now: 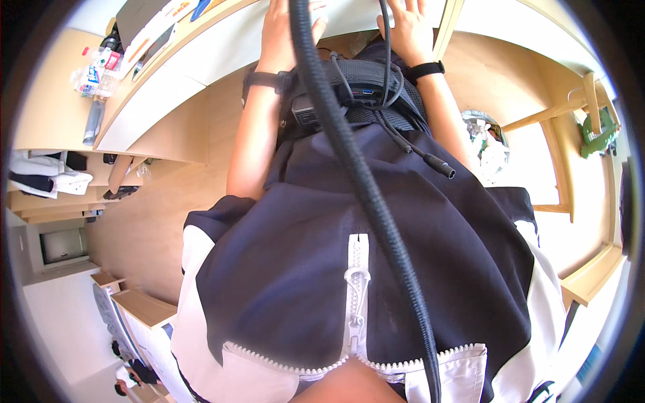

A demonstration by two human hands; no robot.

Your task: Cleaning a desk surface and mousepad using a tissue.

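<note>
At the upper edge, my left hand [281,37] lies against a white panel [232,64] with its thumb apart from the fingers. My right hand [410,33] is on the same panel further right, thumb spread and fingers stretched upward. Neither shows anything held; the fingertips are partly cut off by the picture's edge. Black bands [267,80] circle both wrists. Between my forearms sits a black waist pack [322,101] with a device and several cables. A loose cable plug [440,166] hangs over my dark shirt. A thick braided cable [356,168] crosses in front of my left hand's edge.
On the wooden desktop [50,101] at left stand plastic bottles [101,74] and a grey cylinder [94,121]. Folded clothes [50,173] fill a shelf. A lined waste bin [485,141] and a wooden chair frame [557,161] are at right. A person [134,373] is far off, lower left.
</note>
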